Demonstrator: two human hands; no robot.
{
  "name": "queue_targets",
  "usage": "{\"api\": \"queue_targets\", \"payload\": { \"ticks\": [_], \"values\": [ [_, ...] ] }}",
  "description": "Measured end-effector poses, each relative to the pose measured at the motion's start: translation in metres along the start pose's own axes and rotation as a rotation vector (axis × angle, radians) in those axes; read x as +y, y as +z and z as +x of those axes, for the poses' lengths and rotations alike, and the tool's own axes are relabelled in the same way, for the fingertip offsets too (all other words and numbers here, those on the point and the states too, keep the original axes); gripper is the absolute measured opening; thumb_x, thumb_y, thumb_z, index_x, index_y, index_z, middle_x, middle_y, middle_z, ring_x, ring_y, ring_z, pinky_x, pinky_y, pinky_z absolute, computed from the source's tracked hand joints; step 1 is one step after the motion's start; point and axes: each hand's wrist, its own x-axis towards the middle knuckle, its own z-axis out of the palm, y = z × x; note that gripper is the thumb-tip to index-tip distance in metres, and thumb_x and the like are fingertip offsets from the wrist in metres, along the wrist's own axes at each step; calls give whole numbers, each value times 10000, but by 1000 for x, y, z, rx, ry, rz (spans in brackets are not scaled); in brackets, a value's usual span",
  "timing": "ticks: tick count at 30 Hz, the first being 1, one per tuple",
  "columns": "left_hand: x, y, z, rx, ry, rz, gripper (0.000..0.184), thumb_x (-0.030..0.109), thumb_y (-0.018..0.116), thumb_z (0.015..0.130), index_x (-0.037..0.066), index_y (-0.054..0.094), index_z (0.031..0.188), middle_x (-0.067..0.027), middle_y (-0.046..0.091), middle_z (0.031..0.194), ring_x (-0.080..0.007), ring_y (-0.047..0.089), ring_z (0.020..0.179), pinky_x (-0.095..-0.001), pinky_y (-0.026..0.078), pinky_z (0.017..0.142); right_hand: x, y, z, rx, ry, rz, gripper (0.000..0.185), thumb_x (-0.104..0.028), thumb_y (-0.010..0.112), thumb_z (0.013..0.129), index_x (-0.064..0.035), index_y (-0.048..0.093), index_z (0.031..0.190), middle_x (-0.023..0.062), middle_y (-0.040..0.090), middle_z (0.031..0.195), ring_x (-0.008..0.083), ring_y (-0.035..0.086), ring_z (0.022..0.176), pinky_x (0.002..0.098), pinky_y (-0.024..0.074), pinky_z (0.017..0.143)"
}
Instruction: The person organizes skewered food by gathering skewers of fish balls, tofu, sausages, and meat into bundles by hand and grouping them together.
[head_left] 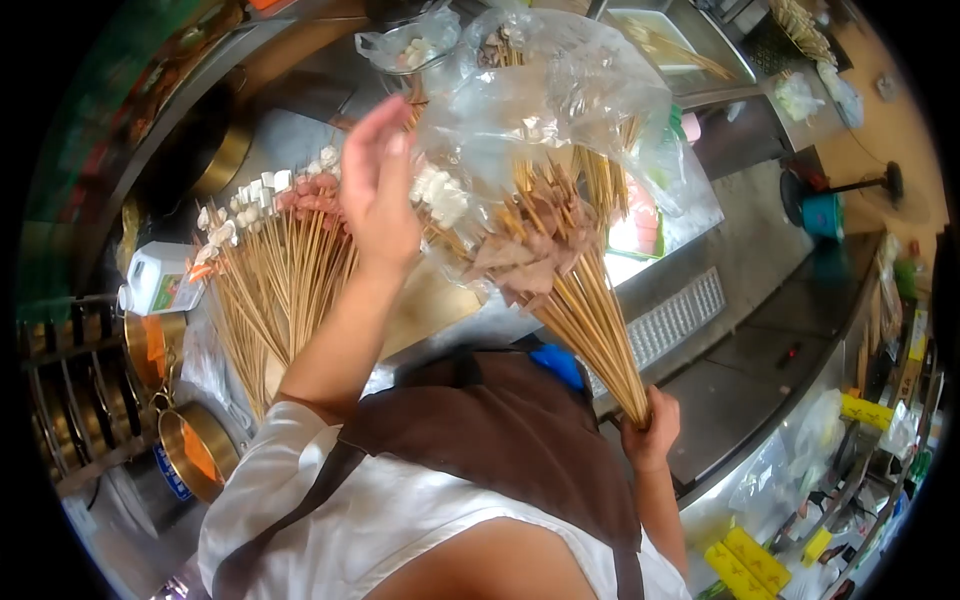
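My right hand (652,430) is closed round the lower ends of a bundle of bamboo skewers (590,330). Thin greyish-brown slices of what looks like meat (540,245) are threaded on their upper ends, against the edge of a large clear plastic bag (560,85). My left hand (385,190) is raised at the left of the bag, fingers stretched upward and slightly blurred, with nothing visible in it. Beneath the left forearm, many more skewers (290,270) lie fanned out, tipped with white pieces (262,190) and pink meat (312,197).
At the left stand a white plastic jug (162,278) and brass-coloured pans (197,440). A perforated metal strip (680,318) runs along the counter at right. A white tray with skewers (655,42) sits at the back. Yellow boxes (748,565) are at lower right.
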Motion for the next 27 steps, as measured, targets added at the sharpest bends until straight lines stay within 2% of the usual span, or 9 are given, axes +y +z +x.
{"api": "queue_targets", "payload": {
  "ticks": [5, 8, 11, 13, 16, 17, 19, 22, 27],
  "values": [
    [-8, -33, -62, 6, -373, -392, 362, 220, 454, 939, 23, 426, 1242, -118, 489, 1256, -221, 444, 1188, -351, 345, 1000, -17, 31, 29, -30, -64, 282, 330, -28, 651, 605, -46, 562, 922, 133, 560, 803, 332, 538, 721, 389, 438, 636],
    [13, -23, -63, -344, -305, -612, 444, 321, 432, 941, 42, 392, 1284, -120, 469, 1287, -227, 409, 1227, -362, 310, 1017, -45, 69, 58, -81, -42, 632, 276, -76, 661, 699, -36, 570, 957, 129, 578, 803, 316, 555, 703, 378, 446, 632],
    [35, -4, -46, -512, -269, -570, 618, 437, 515, 869, 52, 351, 1324, -177, 407, 1342, -267, 495, 1150, -403, 430, 922, -91, 94, 95, -284, -5, 810, 296, -118, 646, 764, -10, 538, 1017, 149, 590, 809, 308, 576, 687, 389, 465, 624],
    [34, -9, -33, -636, -439, -627, 597, 330, 608, 837, 22, 375, 1292, -170, 527, 1181, -225, 604, 934, -348, 503, 757, -112, 112, 119, -481, -43, 953, 328, -139, 628, 793, -7, 510, 1069, 167, 590, 818, 315, 577, 692, 391, 471, 645],
    [40, -27, -21, -479, -399, -280, 635, 162, 697, 782, 17, 359, 1301, -73, 577, 927, -135, 589, 652, -265, 503, 586, -131, 118, 169, -546, -652, 629, 200, -103, 569, 834, -1, 559, 1005, 108, 601, 892, 164, 575, 681, 293, 471, 630],
    [48, -29, -23, -413, -372, -200, 629, 94, 704, 764, 14, 369, 1290, -49, 565, 886, -106, 571, 634, -242, 488, 547, -131, 114, 181, -531, -678, 628, 200, -103, 569, 834, -1, 559, 1005, 108, 601, 892, 164, 575, 681, 293, 471, 630],
    [58, -31, -28, -353, -321, -157, 586, 80, 700, 766, 9, 392, 1260, -50, 568, 884, -104, 573, 644, -240, 489, 555, -120, 101, 201, -544, -355, 991, 189, -133, 547, 863, 9, 587, 981, 106, 603, 872, 161, 584, 705, 280, 472, 629],
    [60, -32, -39, -271, -288, -110, 473, 47, 668, 794, -6, 427, 1197, -55, 577, 896, -103, 579, 666, -238, 490, 563, -137, 39, 266, 29, 27, 1071, 228, -210, 515, 913, -5, 607, 953, 6, 558, 696, 64, 496, 583, 195, 398, 530],
    [45, -35, -48, -200, -291, -217, 424, 86, 628, 842, -14, 410, 1192, -70, 579, 938, -116, 593, 691, -254, 508, 589, -186, -18, 366, 119, -35, 1179, 235, -246, 551, 907, -19, 610, 922, -44, 473, 643, 31, 374, 557, 178, 289, 494]
  ]
}}
